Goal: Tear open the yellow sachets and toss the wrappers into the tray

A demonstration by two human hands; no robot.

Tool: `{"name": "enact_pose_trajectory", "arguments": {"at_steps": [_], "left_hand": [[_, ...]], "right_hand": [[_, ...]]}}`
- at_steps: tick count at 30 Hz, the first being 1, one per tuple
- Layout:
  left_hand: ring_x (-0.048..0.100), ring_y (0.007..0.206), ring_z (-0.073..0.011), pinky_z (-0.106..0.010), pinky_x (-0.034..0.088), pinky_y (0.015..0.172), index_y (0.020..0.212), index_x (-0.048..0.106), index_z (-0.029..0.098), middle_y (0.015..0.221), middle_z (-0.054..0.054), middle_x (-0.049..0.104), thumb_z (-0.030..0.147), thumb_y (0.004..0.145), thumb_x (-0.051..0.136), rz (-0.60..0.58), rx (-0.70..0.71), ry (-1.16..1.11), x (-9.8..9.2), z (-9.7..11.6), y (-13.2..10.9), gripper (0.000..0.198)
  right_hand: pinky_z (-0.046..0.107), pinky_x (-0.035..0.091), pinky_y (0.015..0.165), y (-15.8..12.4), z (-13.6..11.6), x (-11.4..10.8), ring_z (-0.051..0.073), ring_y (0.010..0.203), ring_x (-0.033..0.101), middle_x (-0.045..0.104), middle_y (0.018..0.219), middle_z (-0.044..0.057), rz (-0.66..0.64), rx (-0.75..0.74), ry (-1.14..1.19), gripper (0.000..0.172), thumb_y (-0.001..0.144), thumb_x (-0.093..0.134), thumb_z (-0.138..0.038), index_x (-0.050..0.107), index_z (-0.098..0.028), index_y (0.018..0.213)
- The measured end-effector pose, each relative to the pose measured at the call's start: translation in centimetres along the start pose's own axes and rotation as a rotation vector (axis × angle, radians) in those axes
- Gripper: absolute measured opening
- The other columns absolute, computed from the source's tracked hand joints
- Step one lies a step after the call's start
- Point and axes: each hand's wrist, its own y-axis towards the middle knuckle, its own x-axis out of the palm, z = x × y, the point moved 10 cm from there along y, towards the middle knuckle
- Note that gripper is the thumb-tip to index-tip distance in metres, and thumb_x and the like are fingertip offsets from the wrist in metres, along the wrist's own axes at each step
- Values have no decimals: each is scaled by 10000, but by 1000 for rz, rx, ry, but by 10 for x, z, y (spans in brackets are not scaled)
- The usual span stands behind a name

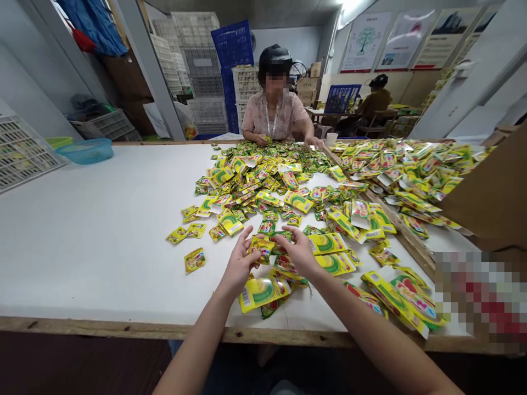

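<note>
Yellow sachet [262, 249]: raised at centre frame, above the litter of packaging near the front of the white surface [123, 236]; its printed side faces the head camera, through which I follow the scene from a distance;
Left grip [237, 267]: pinching the yellow sachet between thumb and fingers, the remaining fingers held loosely upward;
Right grip [303, 253]: fingers curled inward, close beside a green sachet [283, 237]; whether they pinch it or only hang by it, I cannot tell from here;
Sachet handling: by my judgement the step in hand is singling out and steadying one small packet, with a second within reach of the right fingers;
Fingers, next: the move calls, as I read it, for a firm left pinch and for the right fingertips to settle squarely on the green sachet; I would keep both clear of the larger packets below;
Barcode packet [263, 293]: large, yellow and green, lying below the hands near the front edge; it overlaps smaller packets and could, I judge, slide if brushed;
Heap [257, 173]: a jumble of packets spreading back towards a co-worker [274, 112], seated opposite with one arm extended near the wooden strip [382, 214];
Loose sachet [194, 260]: lying to the left, apart from the heap.
</note>
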Motion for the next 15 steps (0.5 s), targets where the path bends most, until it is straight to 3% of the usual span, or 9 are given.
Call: {"name": "enact_pose_trajectory", "arguments": {"at_steps": [3, 7, 11, 13, 15], "left_hand": [[519, 639, -71, -197, 404, 504, 1319, 316, 250, 1132, -63, 505, 285, 686, 571, 78, 84, 80, -4, 7, -4, 684], [581, 805, -127, -274, 490, 708, 1261, 401, 229, 1146, -77, 504, 250, 775, 513, 148, 271, 347, 7, 25, -5, 499], [584, 839, -148, -314, 483, 783, 1283, 374, 228, 1126, -82, 538, 236, 821, 469, 32, 363, 518, 37, 39, 2, 471], [584, 816, -156, -327, 477, 779, 1282, 358, 210, 1092, -84, 544, 291, 830, 480, -3, 351, 632, 48, 41, 3, 475], [581, 848, -199, -359, 468, 778, 1186, 441, 178, 1052, -100, 551, 386, 830, 485, 15, 280, 871, 52, 35, 2, 414]], "right_hand": [[291, 508, 586, -9, 13, 23, 150, 614, 597, 643, 689, 14, -164, 155, 267, 402, 565, 718, -514, 588, -178, 743], [269, 515, 559, -21, 6, 33, 163, 674, 641, 678, 747, 6, -240, 229, 446, 414, 599, 700, -552, 582, -213, 805], [248, 518, 586, -20, -8, 25, 156, 712, 656, 704, 826, 17, -281, 201, 455, 411, 571, 767, -453, 595, -207, 852], [249, 519, 598, -13, -10, 14, 150, 676, 654, 706, 781, 15, -280, 196, 428, 421, 532, 798, -419, 608, -191, 830], [256, 525, 624, 0, -14, -8, 145, 658, 655, 702, 737, 4, -197, 150, 412, 422, 508, 810, -418, 621, -180, 801]]}}
